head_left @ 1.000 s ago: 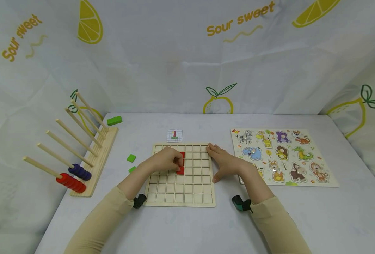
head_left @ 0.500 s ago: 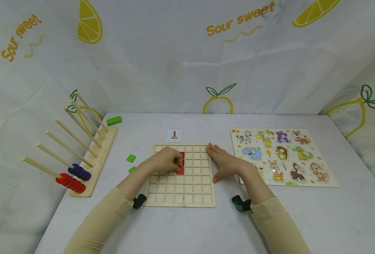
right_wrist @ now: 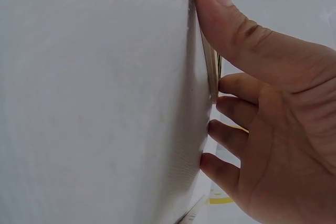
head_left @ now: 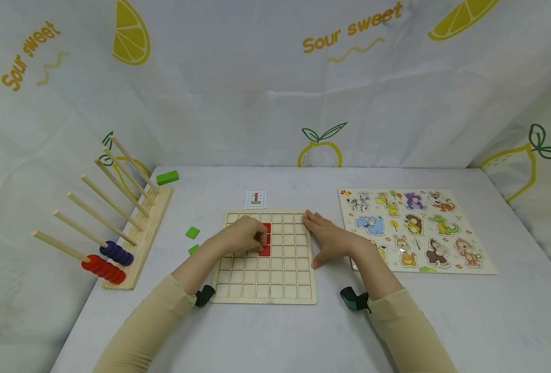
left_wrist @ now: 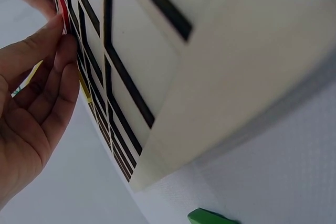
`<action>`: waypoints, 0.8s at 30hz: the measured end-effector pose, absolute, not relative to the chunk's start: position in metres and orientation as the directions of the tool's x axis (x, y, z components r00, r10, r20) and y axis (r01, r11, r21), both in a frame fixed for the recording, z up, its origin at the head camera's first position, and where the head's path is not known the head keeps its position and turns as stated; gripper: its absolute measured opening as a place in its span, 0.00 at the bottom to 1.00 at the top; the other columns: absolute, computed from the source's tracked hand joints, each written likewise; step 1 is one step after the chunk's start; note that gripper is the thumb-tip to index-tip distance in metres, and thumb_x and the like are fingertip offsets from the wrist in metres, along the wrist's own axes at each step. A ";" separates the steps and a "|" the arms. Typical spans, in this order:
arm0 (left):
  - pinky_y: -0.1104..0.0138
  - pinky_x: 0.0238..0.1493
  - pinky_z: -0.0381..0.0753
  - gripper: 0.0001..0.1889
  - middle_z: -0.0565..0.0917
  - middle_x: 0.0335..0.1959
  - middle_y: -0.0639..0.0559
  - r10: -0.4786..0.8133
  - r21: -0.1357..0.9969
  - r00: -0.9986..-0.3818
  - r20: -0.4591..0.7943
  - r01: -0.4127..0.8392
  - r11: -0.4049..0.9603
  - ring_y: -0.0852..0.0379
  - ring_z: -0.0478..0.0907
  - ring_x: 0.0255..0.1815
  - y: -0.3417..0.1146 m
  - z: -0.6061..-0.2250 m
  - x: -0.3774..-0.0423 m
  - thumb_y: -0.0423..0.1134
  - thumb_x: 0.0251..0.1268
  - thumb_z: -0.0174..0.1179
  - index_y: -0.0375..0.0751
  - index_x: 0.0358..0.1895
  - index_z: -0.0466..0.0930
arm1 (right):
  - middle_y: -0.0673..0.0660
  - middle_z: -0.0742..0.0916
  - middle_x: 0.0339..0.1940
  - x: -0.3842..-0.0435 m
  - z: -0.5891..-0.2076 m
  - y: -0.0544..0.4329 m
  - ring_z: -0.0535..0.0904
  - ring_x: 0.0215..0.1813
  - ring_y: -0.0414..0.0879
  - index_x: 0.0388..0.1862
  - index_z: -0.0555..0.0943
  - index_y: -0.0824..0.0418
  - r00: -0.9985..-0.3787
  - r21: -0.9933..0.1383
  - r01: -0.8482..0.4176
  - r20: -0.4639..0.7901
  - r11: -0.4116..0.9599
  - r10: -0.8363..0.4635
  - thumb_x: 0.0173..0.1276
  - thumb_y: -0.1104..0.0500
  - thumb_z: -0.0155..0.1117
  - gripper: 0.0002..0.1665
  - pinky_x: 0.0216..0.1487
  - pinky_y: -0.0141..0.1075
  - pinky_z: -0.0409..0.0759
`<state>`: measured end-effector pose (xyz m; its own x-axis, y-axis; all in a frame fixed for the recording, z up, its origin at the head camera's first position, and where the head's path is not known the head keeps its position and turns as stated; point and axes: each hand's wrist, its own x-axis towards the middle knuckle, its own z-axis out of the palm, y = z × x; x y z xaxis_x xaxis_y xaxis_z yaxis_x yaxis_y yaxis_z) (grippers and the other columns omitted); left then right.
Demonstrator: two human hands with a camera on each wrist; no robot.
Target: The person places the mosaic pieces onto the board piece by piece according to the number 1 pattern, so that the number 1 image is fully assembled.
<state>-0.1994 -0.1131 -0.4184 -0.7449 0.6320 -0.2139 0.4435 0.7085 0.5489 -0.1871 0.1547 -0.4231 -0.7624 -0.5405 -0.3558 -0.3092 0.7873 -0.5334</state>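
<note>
My left hand is over the wooden grid board, thumb and fingertips curled at a red square tile in one of its cells. In the left wrist view the thumb and forefinger pinch at the red tile, near the board's surface. More red shows in the cells above it, partly behind the fingers. A yellow piece on the board shows beyond the fingers in the left wrist view. My right hand rests against the board's right edge with fingers spread, its thumb touching the rim.
Green tiles lie left of the board, a green stack farther back. A small pattern card lies behind the board. A peg rack with red and blue rings stands left; an animal puzzle lies right.
Almost nothing differs. Both hands keep their places, and the left fingertips stay at the same red tile.
</note>
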 end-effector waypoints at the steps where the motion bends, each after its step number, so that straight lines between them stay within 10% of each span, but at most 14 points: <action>1: 0.70 0.37 0.74 0.09 0.80 0.24 0.58 0.631 0.545 -0.746 -0.213 0.445 0.710 0.61 0.72 0.30 -0.113 -0.418 -0.199 0.32 0.55 0.71 0.46 0.24 0.80 | 0.63 0.45 0.83 -0.187 -0.423 0.155 0.37 0.83 0.63 0.80 0.44 0.66 -0.762 -0.535 -0.308 -0.357 0.787 -0.541 0.47 0.55 0.82 0.71 0.81 0.59 0.44; 24: 0.67 0.41 0.78 0.06 0.85 0.30 0.55 0.554 0.586 -0.817 -0.159 0.373 0.719 0.59 0.77 0.33 -0.147 -0.398 -0.211 0.34 0.61 0.67 0.47 0.28 0.82 | 0.63 0.44 0.83 -0.186 -0.422 0.154 0.37 0.84 0.63 0.80 0.45 0.66 -0.762 -0.529 -0.305 -0.363 0.791 -0.537 0.48 0.55 0.82 0.71 0.81 0.59 0.45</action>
